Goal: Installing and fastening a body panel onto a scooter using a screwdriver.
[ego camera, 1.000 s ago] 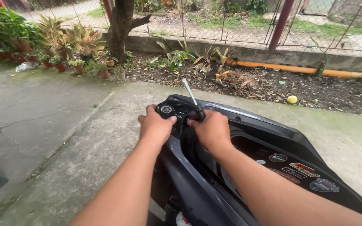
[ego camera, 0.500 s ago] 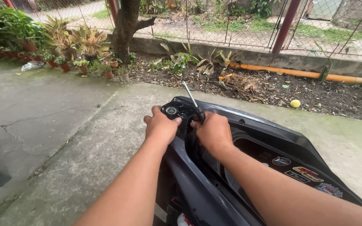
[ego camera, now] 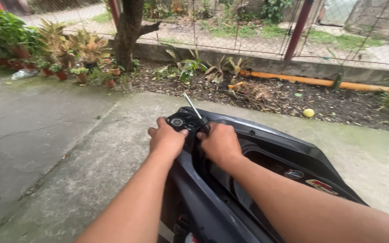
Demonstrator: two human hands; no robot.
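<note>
Outdoor concrete yard (ego camera: 68,148) with potted plants (ego camera: 68,58) at 10 o'clock. Left hand (ego camera: 166,139) closed over a scooter's black rear panel (ego camera: 183,122), steadying it; right hand (ego camera: 221,144) grips a thin metal tool (ego camera: 192,105) there.

Both hands, left hand (ego camera: 166,140) beside right hand (ego camera: 221,145), rest on the scooter body (ego camera: 266,148).

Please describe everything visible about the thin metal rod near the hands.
The thin metal rod is slim, straight and silvery, like bare metal. It rises from the black scooter body, tilted up and to the left, just above the right hand. Its lower end is hidden by the fingers; whether they grip it cannot be told.
</note>
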